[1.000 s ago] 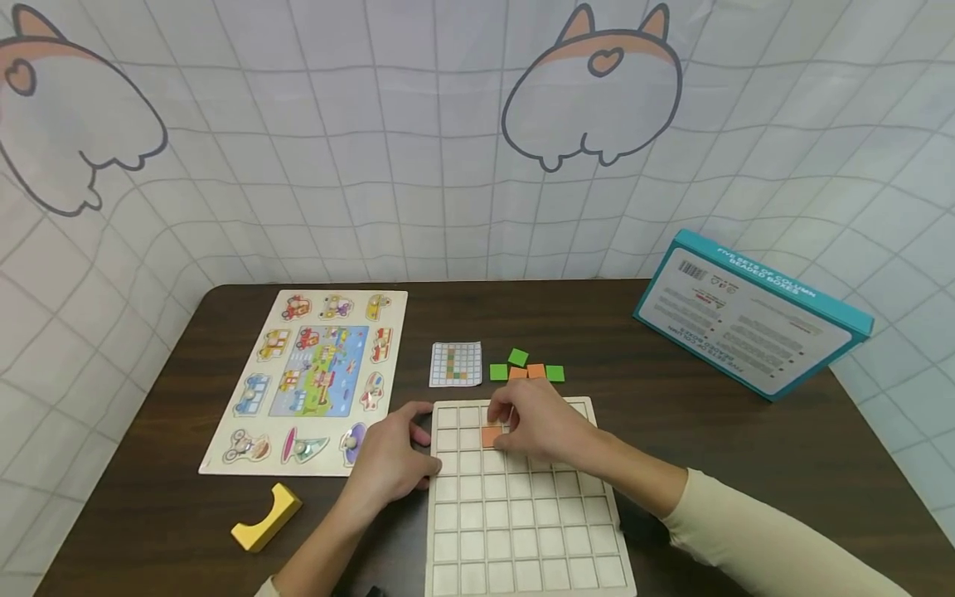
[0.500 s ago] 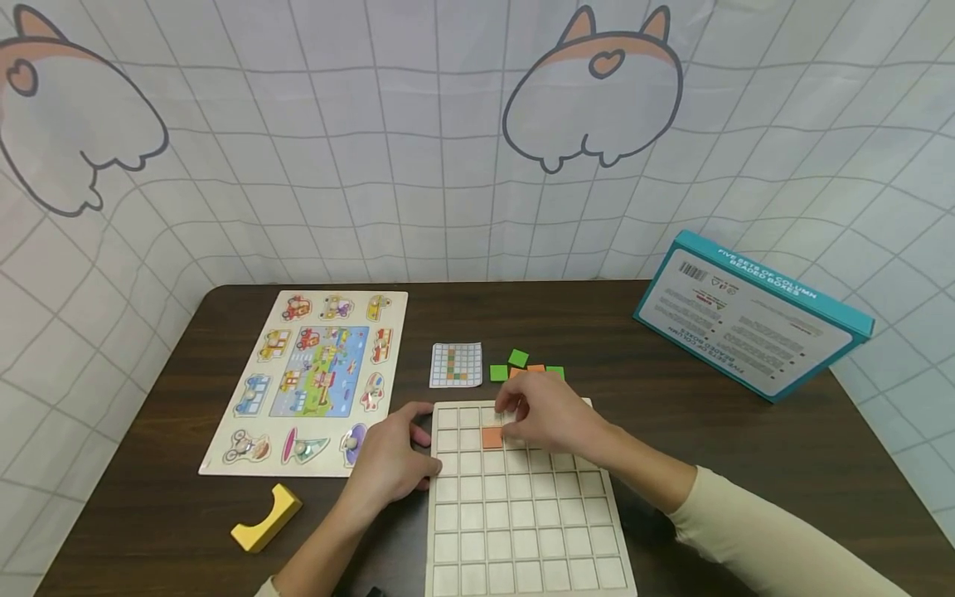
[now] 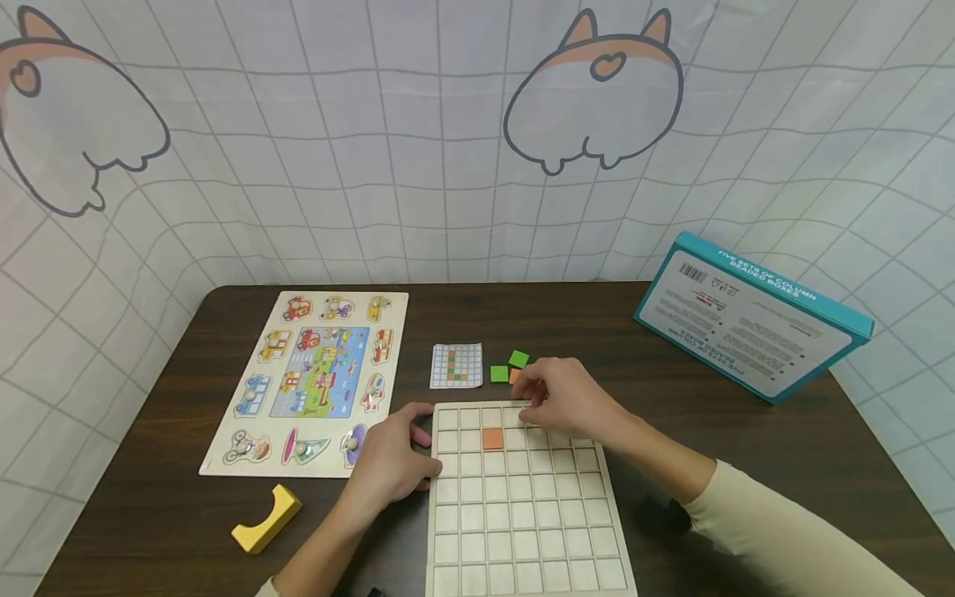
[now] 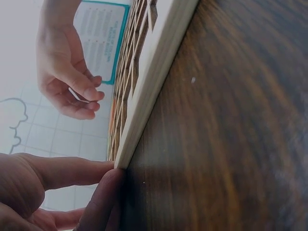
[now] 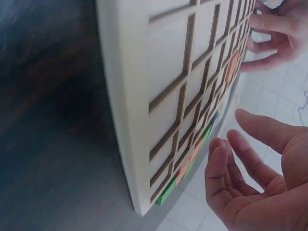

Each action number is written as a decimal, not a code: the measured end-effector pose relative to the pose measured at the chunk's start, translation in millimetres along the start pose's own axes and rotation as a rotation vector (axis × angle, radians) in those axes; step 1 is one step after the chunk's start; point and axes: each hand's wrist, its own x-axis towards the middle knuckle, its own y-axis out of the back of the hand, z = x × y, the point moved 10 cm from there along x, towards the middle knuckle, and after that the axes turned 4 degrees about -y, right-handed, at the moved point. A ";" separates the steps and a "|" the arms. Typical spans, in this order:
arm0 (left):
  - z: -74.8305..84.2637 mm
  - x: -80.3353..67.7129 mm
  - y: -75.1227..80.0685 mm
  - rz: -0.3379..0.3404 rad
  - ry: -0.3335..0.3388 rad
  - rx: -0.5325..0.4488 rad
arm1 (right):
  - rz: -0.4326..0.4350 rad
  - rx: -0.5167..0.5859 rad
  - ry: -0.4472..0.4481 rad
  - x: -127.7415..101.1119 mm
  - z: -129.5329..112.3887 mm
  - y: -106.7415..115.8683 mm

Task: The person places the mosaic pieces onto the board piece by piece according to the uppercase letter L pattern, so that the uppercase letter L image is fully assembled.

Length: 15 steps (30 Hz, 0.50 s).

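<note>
Right hand [image 3: 567,404] has pulled back off the orange tile [image 3: 492,439], which now sits alone in its cell near the far-left part of the grid board [image 3: 522,514], and has moved past the board's far edge toward the loose tiles [image 3: 509,367] on the worktop [image 3: 746,448] just behind the board. Its grip is loose: fingers gently curved, holding nothing as far as the right wrist view shows. Left hand [image 3: 390,461] presses against the board's far-left corner, thumb and fingertips on the rim, probably to stop the board sliding while tiles go in. Pattern card [image 3: 456,365] lies just behind the board, left of the loose tiles, likely as the reference. My right hand covers most of the tile pile: only two green ones and a sliver of orange show, so I can't count the rest. The board's near edge is cut off by the frame.
</note>
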 end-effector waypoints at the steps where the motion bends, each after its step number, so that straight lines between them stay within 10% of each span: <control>1: -0.1 0.0 0.0 0.000 0.000 0.000 | 0.004 0.000 0.006 0.4 1.3 2.1; 15: -0.2 0.0 0.2 0.001 0.001 0.009 | 0.042 -0.004 -0.002 8.9 21.9 30.0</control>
